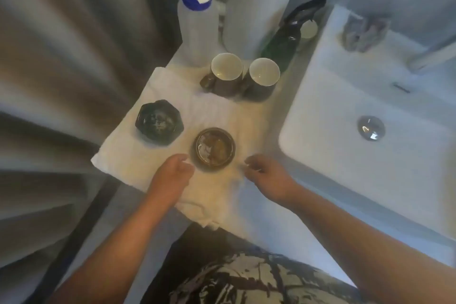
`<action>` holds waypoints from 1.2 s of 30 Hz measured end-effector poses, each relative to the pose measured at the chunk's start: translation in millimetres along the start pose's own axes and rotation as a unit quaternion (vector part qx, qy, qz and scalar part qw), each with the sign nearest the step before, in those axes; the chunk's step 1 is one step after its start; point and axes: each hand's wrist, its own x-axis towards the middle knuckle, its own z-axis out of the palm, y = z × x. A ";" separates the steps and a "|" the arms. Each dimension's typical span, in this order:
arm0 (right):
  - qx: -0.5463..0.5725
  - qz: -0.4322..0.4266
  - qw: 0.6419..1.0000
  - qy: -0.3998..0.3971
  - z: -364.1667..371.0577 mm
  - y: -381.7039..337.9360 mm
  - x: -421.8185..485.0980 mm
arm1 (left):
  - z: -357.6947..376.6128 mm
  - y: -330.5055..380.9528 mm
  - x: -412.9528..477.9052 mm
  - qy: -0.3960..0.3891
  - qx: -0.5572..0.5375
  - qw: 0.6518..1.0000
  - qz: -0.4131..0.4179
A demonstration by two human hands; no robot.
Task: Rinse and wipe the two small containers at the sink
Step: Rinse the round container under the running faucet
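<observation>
White towel (222, 116) covers the counter to the left of the sink (320, 155), and both small containers sit on it. The round brown container (213, 149) is nearest me, its inside streaked and blotchy (the blur hides just what the marks are). The dark octagonal container (159, 121) sits farther left and a little farther back, apart from the round one, with pale speckles on its inside. My left hand (172, 171) is just beside the near-left rim of the round container, fingers loosely curled and holding nothing; I cannot tell whether it touches the rim. My right hand (264, 168) is over the towel just to the right of that container, also loosely curled and empty, with a gap between it and the rim. Behind the containers two dark mugs (226, 70) with pale insides stand upright side by side. Past them stand a bottle with a blue cap (197, 22), a tall white cylinder (261, 7) and a green spray bottle (283, 42). In the basin I see the metal drain (371, 128), and a crumpled grey cloth (362, 32) lies at the sink's back edge.
</observation>
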 end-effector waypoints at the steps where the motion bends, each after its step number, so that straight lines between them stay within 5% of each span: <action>1: 0.003 0.006 1.000 -0.001 3.4 -5.6 9.7 | 0.3 2.6 7.8 -0.005 -0.004 1.000 -0.002; 10: -0.031 0.036 0.999 -0.013 9.9 -39.7 65.7 | 8.4 30.0 39.7 -0.011 -0.011 1.000 -0.025; 20: 0.143 0.049 0.988 -0.034 8.2 -41.3 37.1 | 0.6 33.1 15.6 0.020 -0.157 0.986 -0.052; 28: 0.240 -0.040 0.970 -0.027 -26.5 -30.1 -36.2 | 13.9 58.1 -44.7 0.008 -0.195 0.980 0.036; 36: 0.358 -0.042 0.932 0.041 -77.1 40.3 -132.4 | 103.4 90.9 -112.4 -0.058 -0.154 0.980 0.111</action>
